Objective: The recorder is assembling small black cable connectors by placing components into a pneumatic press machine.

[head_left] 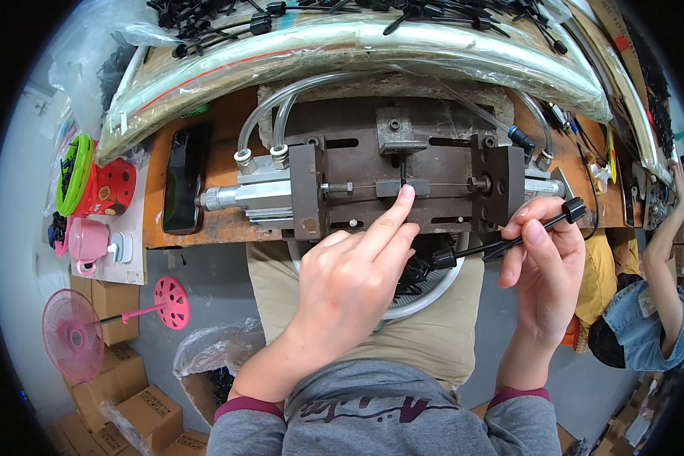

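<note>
My left hand reaches to the middle of a dark metal fixture. Its index finger is stretched out, and the tip touches a small grey metal block, where a thin black piece runs down from a steel bracket. The other fingers are partly curled, and nothing shows in them. To the right, my right hand pinches slender black plastic stems with ribbed knobs. They point left over my lap; how many there are, I cannot tell.
Air cylinders with clear hoses flank the fixture. A phone lies at the left. On my lap a white basket holds black parts. More black parts lie on the plastic-covered ledge behind. A pink fan and cartons stand left; another person is at right.
</note>
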